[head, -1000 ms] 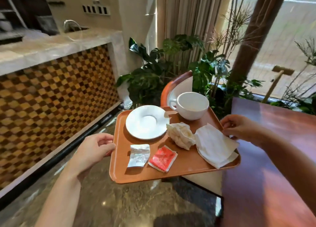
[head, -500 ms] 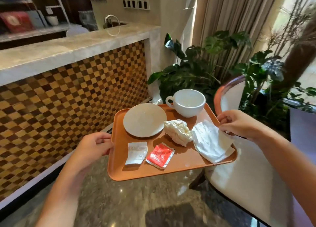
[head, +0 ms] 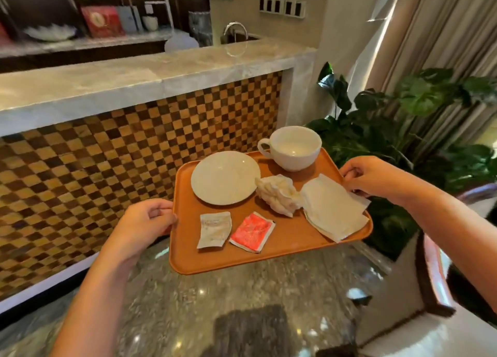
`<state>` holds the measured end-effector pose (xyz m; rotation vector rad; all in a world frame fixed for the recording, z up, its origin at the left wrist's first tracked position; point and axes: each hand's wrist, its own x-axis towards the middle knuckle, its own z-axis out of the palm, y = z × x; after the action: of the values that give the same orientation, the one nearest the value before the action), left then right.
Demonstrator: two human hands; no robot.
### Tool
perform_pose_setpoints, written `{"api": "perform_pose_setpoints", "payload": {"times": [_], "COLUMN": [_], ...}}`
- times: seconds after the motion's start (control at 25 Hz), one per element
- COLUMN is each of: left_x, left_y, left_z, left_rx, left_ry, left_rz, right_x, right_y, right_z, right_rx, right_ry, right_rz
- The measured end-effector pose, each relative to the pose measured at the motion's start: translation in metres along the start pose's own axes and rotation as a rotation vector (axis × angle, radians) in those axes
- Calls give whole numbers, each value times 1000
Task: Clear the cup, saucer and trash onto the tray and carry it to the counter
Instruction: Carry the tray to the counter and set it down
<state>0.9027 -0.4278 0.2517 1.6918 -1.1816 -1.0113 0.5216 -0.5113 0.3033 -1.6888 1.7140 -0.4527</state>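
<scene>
An orange tray (head: 285, 245) is held in the air above the stone floor. My left hand (head: 146, 222) grips its left edge and my right hand (head: 372, 178) grips its right edge. On it stand a white cup (head: 294, 148) at the far right and a white saucer (head: 225, 178) beside it. A crumpled napkin (head: 277, 195), a flat napkin (head: 333, 208), a white packet (head: 214, 229) and a red packet (head: 252, 231) lie nearer me. The marble counter (head: 129, 79) runs across the view beyond the tray.
The counter front is checkered wood tile (head: 107, 152). Leafy plants (head: 398, 131) stand to the right before a curtain (head: 441, 34). A chair (head: 430, 289) is at the lower right. Behind the counter are a tap (head: 236, 28) and shelves with items.
The view has swung left, away from the table and towards the counter. The tray has stayed in both hands with its load unshifted, and the counter now looks nearer.
</scene>
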Motion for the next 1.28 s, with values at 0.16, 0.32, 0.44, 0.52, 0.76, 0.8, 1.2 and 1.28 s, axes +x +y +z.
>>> {"api": "perform_pose_setpoints", "payload": {"times": [0.16,0.32,0.44,0.52,0.76,0.8,1.2,1.28], "left_x": [68,143,198,234,343,361,522,556], "left_y": [14,30,51,65,92,96,156,167], "left_z": [4,1,-6,-8,-4,0,52,57], "left_rx": [29,51,98,122,133,129,43,15], "left_ry": [41,55,21,8,55,75,253,276], "left_rz": [-6,11,40,59,83,83,60,51], "right_x": [82,160,212,246,362,384,601,644], "right_y": [-17,-37,-53,-61,-83,-85,-124,-134], "right_z": [-9,-13,-18,-22,-42,-47,-122,-131], "right_rx": [-14,5,6,13,55,54,8,-2], "right_ry": [-54,-41,-27,-17,-22,-30,-101,-117], "right_rz": [-10,-11,8,18,-8,-14,-154,-167]}}
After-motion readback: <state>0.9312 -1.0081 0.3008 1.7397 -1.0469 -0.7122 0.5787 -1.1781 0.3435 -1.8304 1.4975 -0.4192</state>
